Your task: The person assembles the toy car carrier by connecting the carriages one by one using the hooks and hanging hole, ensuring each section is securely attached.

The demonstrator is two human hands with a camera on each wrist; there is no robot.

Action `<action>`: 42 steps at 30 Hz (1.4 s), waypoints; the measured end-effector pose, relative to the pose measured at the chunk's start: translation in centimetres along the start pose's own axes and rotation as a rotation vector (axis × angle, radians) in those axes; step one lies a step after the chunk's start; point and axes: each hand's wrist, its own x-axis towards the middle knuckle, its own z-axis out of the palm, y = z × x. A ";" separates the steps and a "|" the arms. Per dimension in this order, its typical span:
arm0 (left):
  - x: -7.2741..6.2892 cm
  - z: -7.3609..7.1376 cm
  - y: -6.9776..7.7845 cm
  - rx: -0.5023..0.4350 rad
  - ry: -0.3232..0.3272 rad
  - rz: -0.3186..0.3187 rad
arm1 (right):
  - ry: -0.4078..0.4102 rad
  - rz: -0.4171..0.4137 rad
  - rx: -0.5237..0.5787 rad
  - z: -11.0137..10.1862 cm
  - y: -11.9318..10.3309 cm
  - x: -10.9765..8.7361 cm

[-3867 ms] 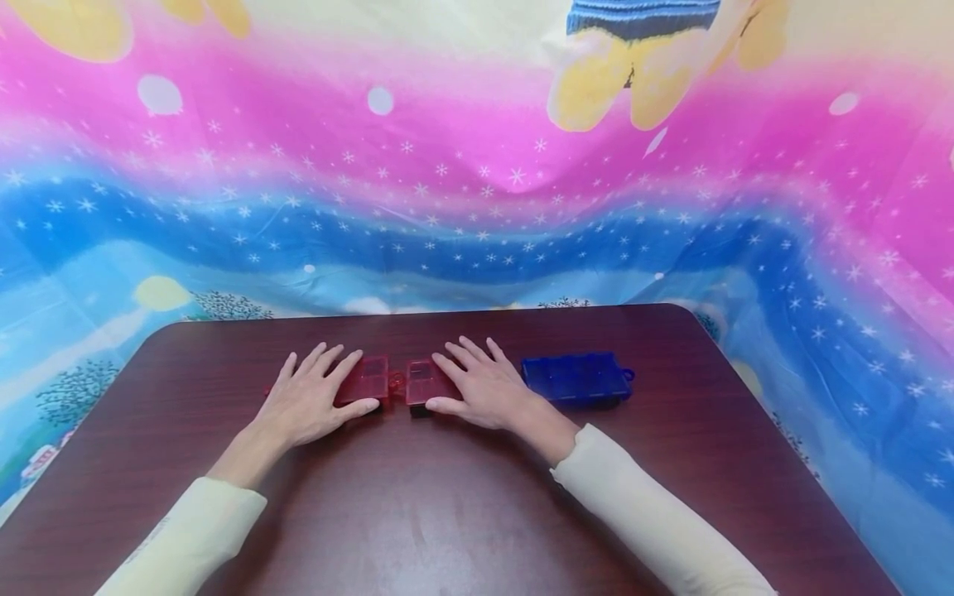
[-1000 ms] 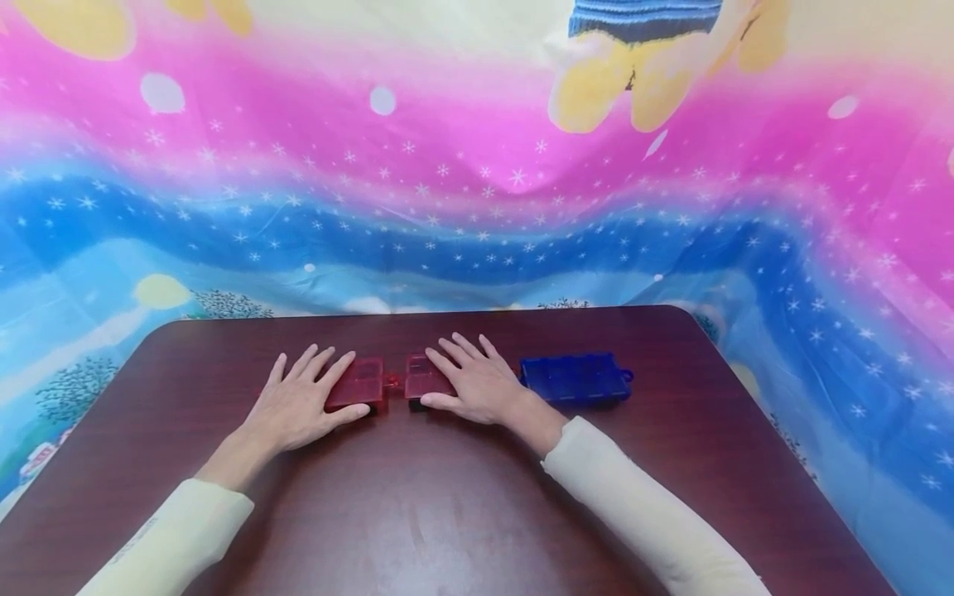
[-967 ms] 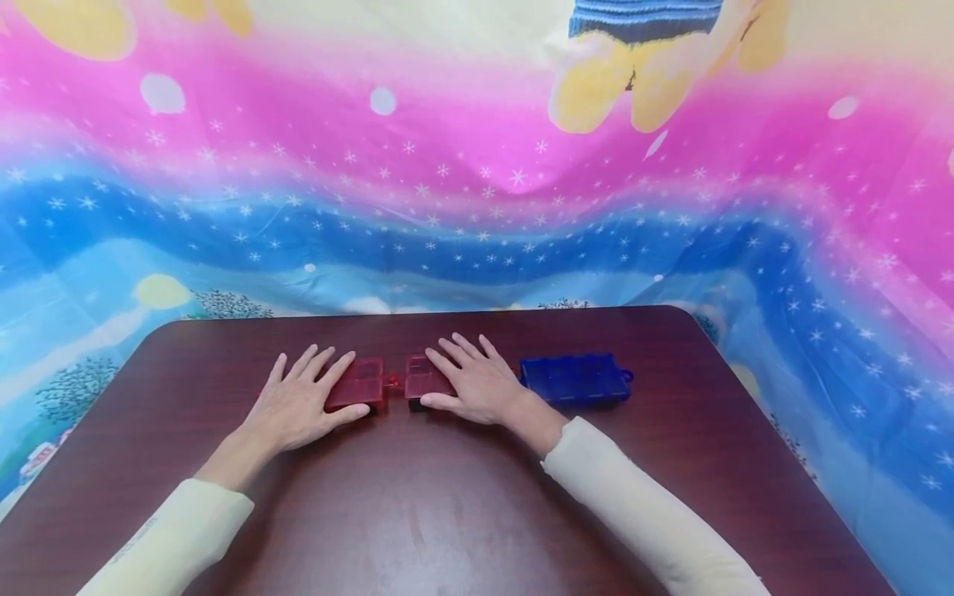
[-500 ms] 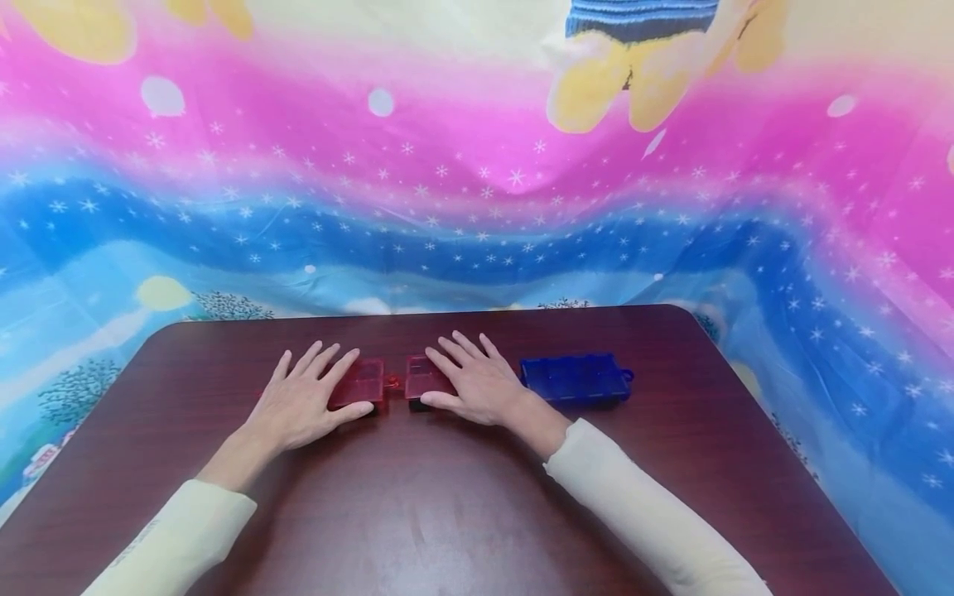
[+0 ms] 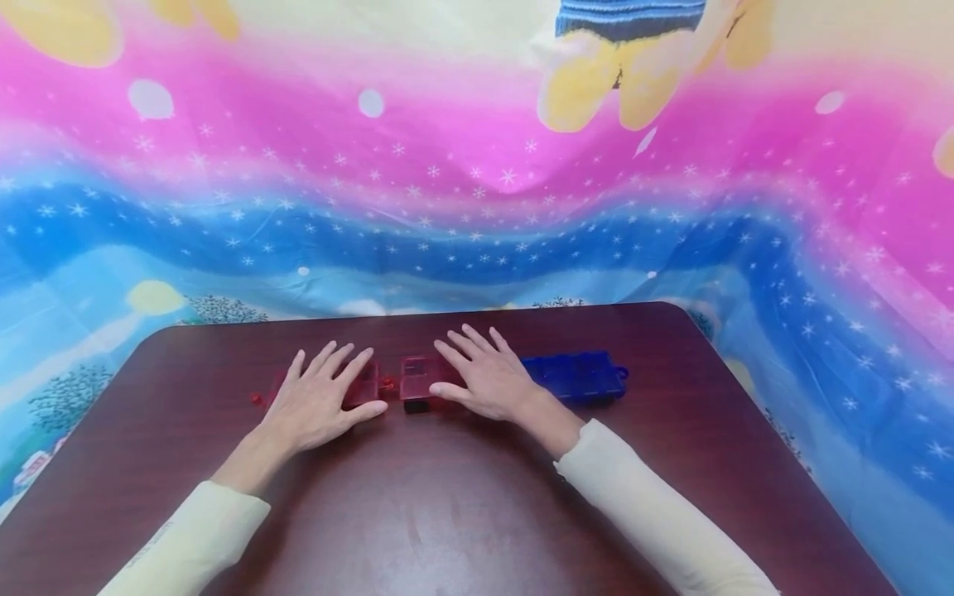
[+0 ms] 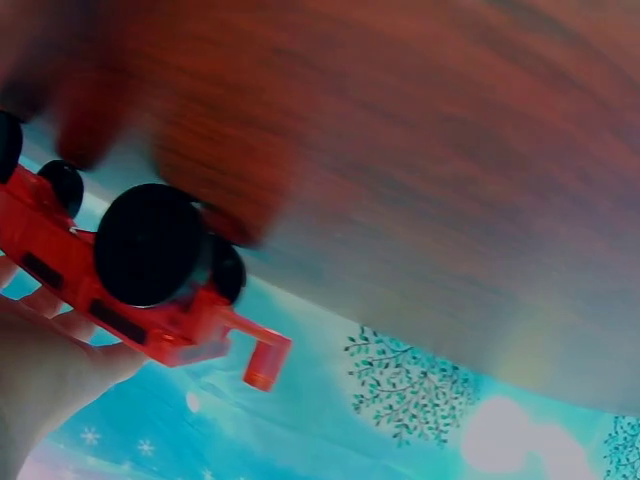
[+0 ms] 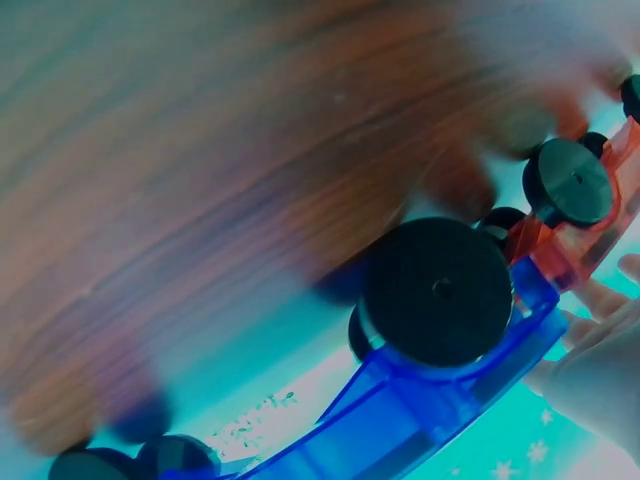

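In the head view my left hand (image 5: 316, 406), fingers spread, lies over the left red see-through toy wagon (image 5: 366, 385), hiding most of it. The left wrist view shows this wagon's black wheels (image 6: 150, 245) and its end hook (image 6: 268, 355). My right hand (image 5: 488, 382), fingers also spread, covers much of a second red wagon (image 5: 417, 381). A small red coupling (image 5: 387, 384) sits between the two. Right of them stands a blue see-through wagon (image 5: 577, 377), its left end behind my right hand; its large black wheel (image 7: 437, 290) shows in the right wrist view.
The wagons stand in a row near the far edge of a dark brown wooden table (image 5: 417, 513). Behind it hangs a colourful snowflake-patterned cloth (image 5: 447, 182). The table's rounded corners show at the back left and right.
Both hands have moved slightly right over the wagons. The left red wagon's far-left hook has come into sight, and more of the blue wagon's left end is covered. The head view has shifted a little.
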 end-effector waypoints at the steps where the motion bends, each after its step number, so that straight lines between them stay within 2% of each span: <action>1: 0.1 -0.1 0.2 -0.001 0.003 0.002 | 0.004 0.004 0.001 -0.1 0.1 -0.1; 15: 1.1 -0.4 2.6 -0.027 -0.015 0.007 | 0.043 0.069 0.025 -1.1 1.9 -1.8; 25: 1.7 -0.1 4.0 -0.041 -0.011 0.014 | 0.073 0.083 0.029 -2.0 3.2 -3.1; 42: 2.6 0.0 5.7 -0.049 -0.026 0.023 | 0.080 0.126 0.062 -1.7 4.7 -4.5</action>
